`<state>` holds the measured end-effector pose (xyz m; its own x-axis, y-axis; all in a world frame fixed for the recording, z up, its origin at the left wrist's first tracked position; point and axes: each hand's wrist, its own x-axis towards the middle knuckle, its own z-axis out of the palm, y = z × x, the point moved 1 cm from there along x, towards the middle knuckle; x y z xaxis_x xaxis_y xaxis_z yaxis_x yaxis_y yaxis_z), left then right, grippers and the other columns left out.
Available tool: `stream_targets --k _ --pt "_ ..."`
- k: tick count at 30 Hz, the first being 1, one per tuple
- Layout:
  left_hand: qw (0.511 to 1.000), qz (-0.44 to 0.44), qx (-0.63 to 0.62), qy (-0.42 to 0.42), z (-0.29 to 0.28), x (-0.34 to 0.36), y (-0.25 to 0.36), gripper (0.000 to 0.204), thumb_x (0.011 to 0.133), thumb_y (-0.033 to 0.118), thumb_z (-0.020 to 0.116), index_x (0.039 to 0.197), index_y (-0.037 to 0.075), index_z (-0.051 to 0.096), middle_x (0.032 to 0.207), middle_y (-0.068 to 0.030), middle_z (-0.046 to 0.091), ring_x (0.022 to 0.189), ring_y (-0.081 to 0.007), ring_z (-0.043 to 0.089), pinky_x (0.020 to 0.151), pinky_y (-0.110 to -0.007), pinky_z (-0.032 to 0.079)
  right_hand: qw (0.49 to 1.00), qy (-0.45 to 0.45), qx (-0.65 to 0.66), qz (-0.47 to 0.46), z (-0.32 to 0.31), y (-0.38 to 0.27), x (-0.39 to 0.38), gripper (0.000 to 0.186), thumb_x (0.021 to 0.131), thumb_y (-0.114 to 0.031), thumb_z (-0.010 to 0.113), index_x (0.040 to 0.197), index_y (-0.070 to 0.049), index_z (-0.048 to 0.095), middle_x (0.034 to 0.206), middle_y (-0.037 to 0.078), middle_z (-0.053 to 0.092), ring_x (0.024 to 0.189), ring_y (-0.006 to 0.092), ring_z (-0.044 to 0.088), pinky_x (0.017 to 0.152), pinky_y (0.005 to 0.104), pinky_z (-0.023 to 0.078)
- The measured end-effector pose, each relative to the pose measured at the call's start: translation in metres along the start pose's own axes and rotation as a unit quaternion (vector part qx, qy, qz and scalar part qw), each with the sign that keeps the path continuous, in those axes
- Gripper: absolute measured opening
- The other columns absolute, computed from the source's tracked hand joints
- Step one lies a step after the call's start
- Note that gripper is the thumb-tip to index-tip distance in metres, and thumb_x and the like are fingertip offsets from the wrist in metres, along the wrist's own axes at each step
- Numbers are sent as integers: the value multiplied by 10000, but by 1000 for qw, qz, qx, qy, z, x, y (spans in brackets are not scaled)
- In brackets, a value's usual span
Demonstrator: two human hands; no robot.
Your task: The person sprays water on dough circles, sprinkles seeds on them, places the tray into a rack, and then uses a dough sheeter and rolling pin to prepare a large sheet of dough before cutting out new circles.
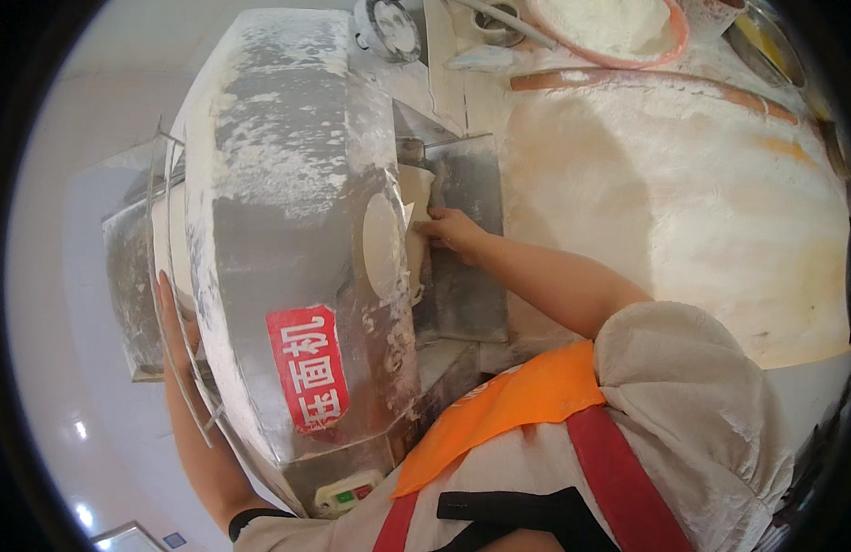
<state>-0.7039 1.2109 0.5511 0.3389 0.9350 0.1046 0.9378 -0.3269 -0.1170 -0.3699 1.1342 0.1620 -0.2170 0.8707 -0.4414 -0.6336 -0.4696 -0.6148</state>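
A large floury steel dough-pressing machine (pixel 278 212) stands in front of me. On its right side, a pale dough sheet (pixel 412 248) hangs with an uneven edge, and my right hand (pixel 455 232) pinches that edge between thumb and fingers. At the far left, my left hand (pixel 179 324) reaches past the wire guard (pixel 158 248). Its fingers point upward, spread at the lower end of more pale dough (pixel 173 235) on that side. The wire and the machine's edge partly hide this hand. What lies inside the machine cannot be seen.
Metal trays flank the machine, one on the left (pixel 131 285) and one on the right (pixel 471 267). Beyond my right arm lies a flour-dusted worktop (pixel 720 212) with a wooden rolling pin (pixel 655 85). Behind it sits a pink basin (pixel 669 48) of flour. Green and red buttons (pixel 352 495) are low on the machine.
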Motion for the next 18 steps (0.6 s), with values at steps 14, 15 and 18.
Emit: stream_targets --k 14,15,18 --pt "997 10 -41 -67 -10 -2 9 717 882 92 615 1481 16 228 1499 -177 310 1379 -308 310 1143 -382 228 915 246 -291 -131 -17 -19 -26 388 759 -224 694 1034 8 548 1041 263 630 981 426 602 847 455 486" --pt "994 -39 -55 -89 -25 -3 26 702 888 73 605 1480 17 233 1501 -168 313 1376 -300 319 1143 -383 230 912 249 -296 -138 -21 -21 -31 388 765 -227 688 1038 9 546 1032 258 633 985 422 602 849 455 484" --pt "963 -158 -215 49 -64 -40 65 657 888 74 611 1459 11 293 1497 -142 342 1375 -264 333 1135 -394 253 900 256 -324 -140 -35 -19 -46 389 776 -237 676 1044 14 547 1010 247 641 993 409 602 851 453 477"
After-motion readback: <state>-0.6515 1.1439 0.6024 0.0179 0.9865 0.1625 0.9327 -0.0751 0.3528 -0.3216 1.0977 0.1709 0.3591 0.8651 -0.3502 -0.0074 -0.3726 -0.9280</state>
